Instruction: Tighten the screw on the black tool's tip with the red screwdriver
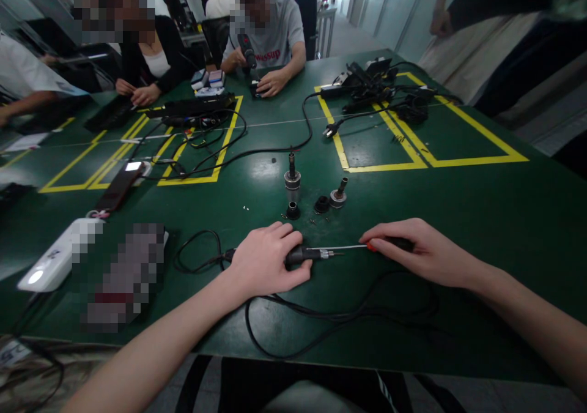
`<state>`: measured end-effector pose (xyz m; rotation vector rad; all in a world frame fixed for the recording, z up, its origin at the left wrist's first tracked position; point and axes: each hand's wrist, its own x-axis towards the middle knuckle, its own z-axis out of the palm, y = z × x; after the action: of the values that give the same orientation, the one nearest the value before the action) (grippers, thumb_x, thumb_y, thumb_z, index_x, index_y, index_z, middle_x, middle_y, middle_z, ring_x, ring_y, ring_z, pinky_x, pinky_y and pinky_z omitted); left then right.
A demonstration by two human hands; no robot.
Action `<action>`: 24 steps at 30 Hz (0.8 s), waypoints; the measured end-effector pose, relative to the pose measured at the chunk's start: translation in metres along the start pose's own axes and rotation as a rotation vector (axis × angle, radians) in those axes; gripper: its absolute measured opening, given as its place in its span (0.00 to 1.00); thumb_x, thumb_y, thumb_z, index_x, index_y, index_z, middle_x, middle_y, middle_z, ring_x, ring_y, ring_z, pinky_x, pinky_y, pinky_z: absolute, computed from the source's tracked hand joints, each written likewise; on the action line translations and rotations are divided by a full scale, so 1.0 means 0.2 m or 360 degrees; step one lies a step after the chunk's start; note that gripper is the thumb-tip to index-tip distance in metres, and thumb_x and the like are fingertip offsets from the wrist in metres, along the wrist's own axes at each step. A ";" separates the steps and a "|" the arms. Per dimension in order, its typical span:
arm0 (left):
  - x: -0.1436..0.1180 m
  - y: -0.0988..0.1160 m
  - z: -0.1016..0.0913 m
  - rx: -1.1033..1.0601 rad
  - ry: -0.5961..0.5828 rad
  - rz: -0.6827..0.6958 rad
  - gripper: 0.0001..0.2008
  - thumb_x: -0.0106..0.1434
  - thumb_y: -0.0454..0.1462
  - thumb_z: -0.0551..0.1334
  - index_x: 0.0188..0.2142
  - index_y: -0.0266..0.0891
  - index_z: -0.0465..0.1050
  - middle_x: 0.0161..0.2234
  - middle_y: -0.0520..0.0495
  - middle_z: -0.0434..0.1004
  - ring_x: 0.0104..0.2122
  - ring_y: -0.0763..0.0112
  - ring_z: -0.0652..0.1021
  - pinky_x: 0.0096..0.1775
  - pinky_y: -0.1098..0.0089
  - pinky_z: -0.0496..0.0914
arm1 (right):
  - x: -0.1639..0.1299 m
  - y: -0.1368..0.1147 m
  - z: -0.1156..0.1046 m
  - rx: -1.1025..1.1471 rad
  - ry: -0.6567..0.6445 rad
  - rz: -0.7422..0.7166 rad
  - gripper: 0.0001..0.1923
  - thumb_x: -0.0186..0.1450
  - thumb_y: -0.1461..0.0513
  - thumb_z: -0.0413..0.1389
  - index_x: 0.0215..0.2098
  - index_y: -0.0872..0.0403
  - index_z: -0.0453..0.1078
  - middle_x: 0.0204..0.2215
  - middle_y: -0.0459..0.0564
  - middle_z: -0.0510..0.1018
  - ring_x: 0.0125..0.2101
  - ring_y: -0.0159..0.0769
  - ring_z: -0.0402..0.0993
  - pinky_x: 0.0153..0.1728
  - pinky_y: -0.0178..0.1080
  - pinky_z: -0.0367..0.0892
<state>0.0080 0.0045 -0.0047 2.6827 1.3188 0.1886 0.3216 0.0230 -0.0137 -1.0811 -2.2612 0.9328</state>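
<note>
My left hand (266,260) is closed over a black corded tool (300,254) lying on the green table, pressing it down. The tool's bare metal end points right, and its cable leaves on the left. In my right hand (422,248) is a screwdriver (343,247) with a red and black handle. Its thin shaft reaches left, alongside the tool's body; the tip is close to my left fingers, and I cannot tell if it touches. Beyond the hands stand a metal cylindrical part (292,180), a shorter metal part (338,197) and two black caps (292,210), with small screws (313,221) around them.
A black cable (275,349) loops near the table's front edge. On the left lie a white power strip (50,257), a phone (117,186) and a blurred-out object (128,275). Tangled cables and adapters (367,85) lie at the back right. Several people are around the table.
</note>
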 end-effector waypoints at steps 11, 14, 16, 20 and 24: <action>0.00 0.00 0.00 -0.0016 -0.0004 0.0004 0.13 0.69 0.48 0.62 0.35 0.42 0.73 0.33 0.49 0.78 0.37 0.61 0.79 0.36 0.63 0.73 | 0.00 0.00 0.01 -0.0048 0.0082 -0.0074 0.17 0.75 0.49 0.57 0.41 0.49 0.84 0.30 0.51 0.86 0.26 0.40 0.81 0.26 0.40 0.72; 0.00 0.00 0.00 -0.0013 -0.0010 0.0011 0.13 0.69 0.48 0.62 0.35 0.42 0.73 0.33 0.49 0.78 0.37 0.61 0.79 0.36 0.63 0.73 | 0.00 -0.01 0.00 -0.0015 -0.0008 0.0024 0.21 0.77 0.47 0.54 0.40 0.49 0.85 0.31 0.52 0.88 0.27 0.41 0.83 0.26 0.40 0.73; 0.00 0.00 0.00 -0.0015 -0.0012 0.0009 0.13 0.69 0.48 0.62 0.35 0.42 0.73 0.33 0.49 0.78 0.37 0.61 0.79 0.36 0.64 0.73 | 0.00 -0.03 -0.01 0.0030 -0.0034 0.0043 0.20 0.75 0.46 0.58 0.40 0.49 0.85 0.32 0.52 0.89 0.29 0.43 0.85 0.29 0.41 0.77; 0.00 0.00 0.00 -0.0021 -0.0018 0.0012 0.13 0.69 0.48 0.62 0.36 0.42 0.74 0.33 0.49 0.78 0.37 0.61 0.79 0.37 0.64 0.73 | 0.01 -0.04 -0.02 0.0081 0.0036 0.0042 0.18 0.71 0.45 0.65 0.38 0.49 0.85 0.30 0.51 0.86 0.27 0.41 0.83 0.30 0.41 0.79; 0.00 0.01 0.00 -0.0018 -0.0019 0.0019 0.13 0.70 0.48 0.62 0.35 0.41 0.74 0.33 0.49 0.77 0.37 0.61 0.79 0.37 0.64 0.73 | 0.01 -0.03 -0.01 0.0034 0.0062 0.0024 0.18 0.72 0.46 0.63 0.40 0.50 0.85 0.31 0.52 0.87 0.29 0.42 0.84 0.31 0.40 0.77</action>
<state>0.0088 0.0040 -0.0037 2.6790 1.2947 0.1805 0.3181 0.0213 -0.0078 -1.0989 -2.2096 0.9320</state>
